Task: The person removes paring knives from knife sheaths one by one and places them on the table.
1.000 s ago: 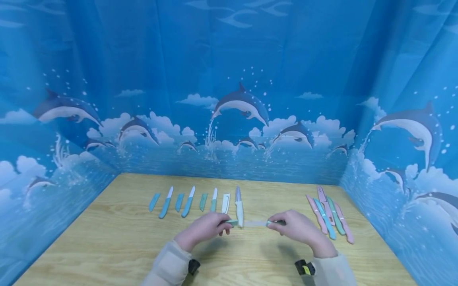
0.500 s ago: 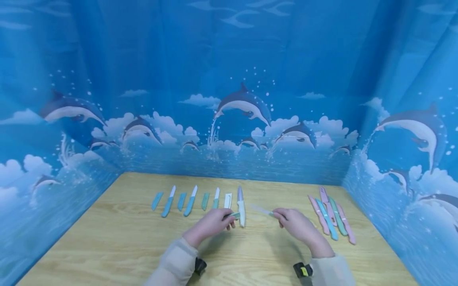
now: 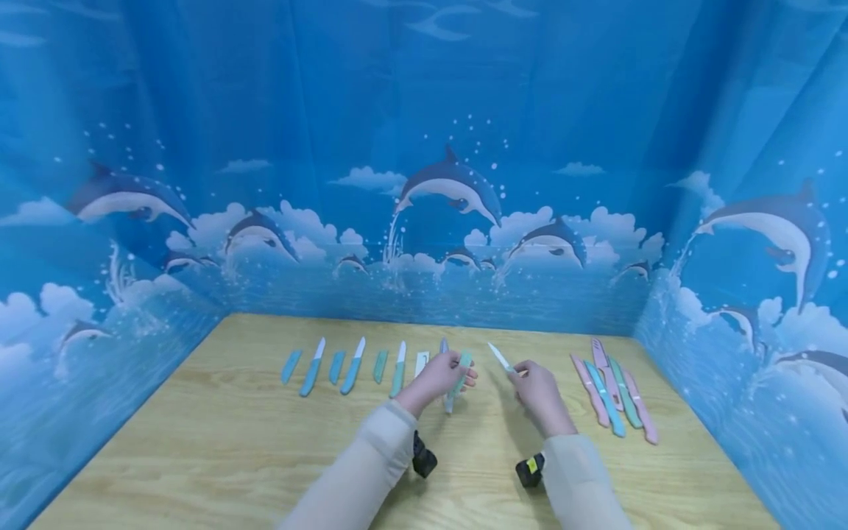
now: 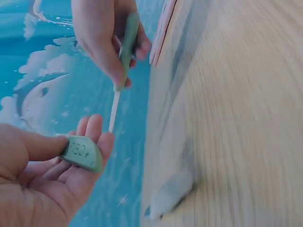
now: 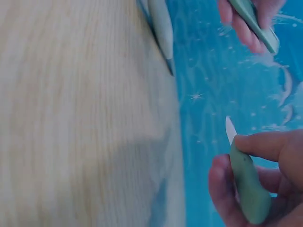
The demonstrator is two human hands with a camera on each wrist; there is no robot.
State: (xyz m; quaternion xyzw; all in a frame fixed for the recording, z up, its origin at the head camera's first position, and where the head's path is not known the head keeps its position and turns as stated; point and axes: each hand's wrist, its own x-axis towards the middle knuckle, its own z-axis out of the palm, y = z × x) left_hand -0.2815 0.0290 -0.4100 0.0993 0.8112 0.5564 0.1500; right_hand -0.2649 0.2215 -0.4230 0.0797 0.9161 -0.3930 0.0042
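left hand (image 3: 439, 377) pinches green sheath (image 4: 82, 152) under thumb (image 4: 40, 147); right hand (image 3: 538, 391) grips knife (image 5: 248, 182), blade (image 3: 500, 357) forward

A blue curtain (image 3: 331, 96) printed with leaping dolphins (image 3: 457, 190) and white clouds (image 3: 609, 230) is hanging behind the wood-grain tabletop (image 3: 199, 449) and along both sides. At right, a cluster of pink, blue and green knives (image 3: 613, 418) is lying. At left, two blue-handled knives (image 3: 310, 378) are alternating with two blue sheaths (image 3: 291, 366); beside them a green sheath (image 3: 380, 366), a green-handled knife (image 3: 397, 378), a partly hidden white sheath (image 3: 422, 361) and a white-handled knife (image 4: 169, 195) are continuing the row.
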